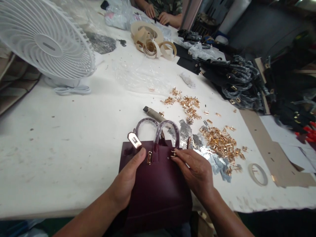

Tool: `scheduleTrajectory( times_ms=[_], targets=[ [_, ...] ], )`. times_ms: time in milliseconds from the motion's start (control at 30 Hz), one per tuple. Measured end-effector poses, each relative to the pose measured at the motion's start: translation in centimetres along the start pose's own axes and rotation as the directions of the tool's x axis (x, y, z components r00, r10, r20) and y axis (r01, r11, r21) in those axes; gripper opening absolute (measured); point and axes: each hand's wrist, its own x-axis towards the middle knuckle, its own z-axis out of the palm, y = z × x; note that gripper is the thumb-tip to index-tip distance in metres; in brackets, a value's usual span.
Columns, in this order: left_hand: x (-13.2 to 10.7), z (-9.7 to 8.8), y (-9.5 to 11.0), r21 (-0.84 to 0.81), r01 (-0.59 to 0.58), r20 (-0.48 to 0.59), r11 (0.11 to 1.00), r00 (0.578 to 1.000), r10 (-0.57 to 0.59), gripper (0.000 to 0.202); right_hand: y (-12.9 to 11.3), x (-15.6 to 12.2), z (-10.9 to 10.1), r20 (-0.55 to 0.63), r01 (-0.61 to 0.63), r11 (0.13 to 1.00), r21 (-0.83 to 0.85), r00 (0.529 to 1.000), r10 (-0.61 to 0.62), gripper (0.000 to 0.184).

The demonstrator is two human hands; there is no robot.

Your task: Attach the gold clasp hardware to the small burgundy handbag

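Note:
A dark maroon handbag (158,187) stands at the table's front edge, its two handles (170,123) wrapped in clear film. My left hand (128,174) grips the bag's upper left side, thumb on the front below a gold clasp plate (134,140). A gold turn-lock fitting (149,157) sits on the bag front beside the handle base. Between the thumb and fingers of my right hand (195,168) is a small gold pronged fitting (173,153), held close to the bag's front near its top right. A tiny hole shows just left of it.
Gold fittings (219,141) and grey metal plates (218,166) lie heaped to the right. Behind the bag rests a rod-like tool (155,114). A white fan (46,42), tape rolls (149,41) and black bags (239,80) surround the work area. A co-worker's hands (158,14) are at the far side.

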Motion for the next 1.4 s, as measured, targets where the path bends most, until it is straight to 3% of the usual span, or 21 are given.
scheduleTrajectory(
  times_ms=[133,300,400,700,833,1033,1100,1200,1267,1400],
  targets=[
    [-0.3,0.0,-0.1,0.035,-0.044,0.08,0.998,0.996,0.041,0.034,0.0,-0.1,0.1,0.012,0.04,0.999,-0.032,0.999,-0.04,0.025],
    [-0.4,0.2,0.2,0.16,-0.097,0.089,0.982,0.993,0.084,0.042,0.0,0.1,-0.4,0.097,0.137,0.985,-0.108,0.987,-0.126,0.024],
    [-0.4,0.1,0.4,0.202,-0.094,0.097,0.975,0.992,0.075,0.047,-0.2,0.2,-0.5,0.09,0.196,0.969,-0.147,0.979,-0.185,0.02],
    [-0.5,0.0,0.5,0.164,-0.078,0.126,0.983,0.99,0.058,0.038,-0.8,0.1,-0.1,0.035,0.141,0.986,-0.093,0.99,-0.138,0.017],
    [-0.6,0.2,0.3,0.143,-0.077,0.101,0.987,0.993,0.063,0.04,-0.3,0.1,-0.3,0.049,0.124,0.992,-0.031,0.991,-0.122,0.016],
    [-0.3,0.4,0.1,0.069,-0.055,0.002,0.996,0.999,0.055,0.037,0.2,0.0,-0.8,0.053,0.25,0.953,-0.171,0.968,-0.244,0.022],
    [-0.3,0.5,0.0,0.025,-0.024,-0.017,0.999,1.0,0.024,0.038,0.2,0.5,-1.2,0.067,0.181,0.98,-0.079,0.982,-0.176,0.018],
    [-0.2,0.4,-0.1,-0.062,0.031,-0.002,0.998,0.999,-0.032,0.041,0.3,1.4,-2.0,0.148,0.004,0.994,0.112,0.989,-0.021,0.012],
    [-0.1,0.3,-0.1,-0.098,0.06,0.033,0.993,0.998,-0.057,0.043,0.6,2.0,-2.5,0.257,-0.035,0.98,0.196,0.966,-0.017,0.014],
    [0.1,0.2,0.0,-0.112,0.067,0.042,0.991,0.997,-0.062,0.045,1.2,3.2,-3.5,0.473,-0.081,0.956,0.283,0.879,-0.065,0.02]
  ],
)
